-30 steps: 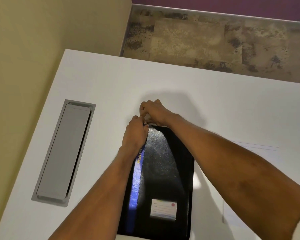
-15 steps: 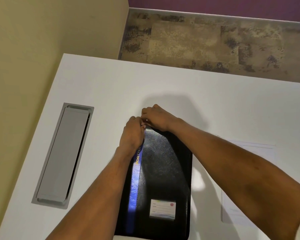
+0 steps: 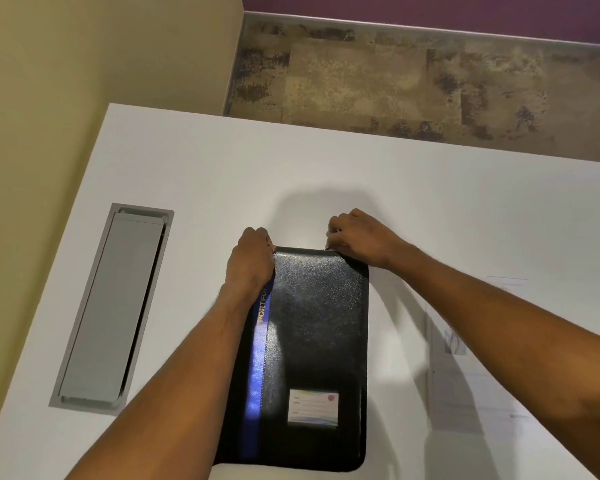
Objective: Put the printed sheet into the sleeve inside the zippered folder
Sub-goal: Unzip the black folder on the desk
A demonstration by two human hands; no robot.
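Observation:
A black zippered folder (image 3: pixel 316 341) with a blue spine strip and a small label lies flat and closed on the white table (image 3: pixel 430 209). My left hand (image 3: pixel 250 261) presses down on its far left corner. My right hand (image 3: pixel 357 237) is at the far edge towards the right corner, with its fingers pinched on what looks like the zipper pull. The printed sheet (image 3: pixel 471 368) lies flat on the table to the right of the folder, partly hidden under my right forearm.
A grey cable-port lid (image 3: pixel 115 306) is set into the table on the left. A yellow wall stands close along the left side. Carpeted floor lies beyond the table's far edge.
My right hand has slid to the right along the folder's far edge, away from my left hand. The left hand stays on the far left corner.

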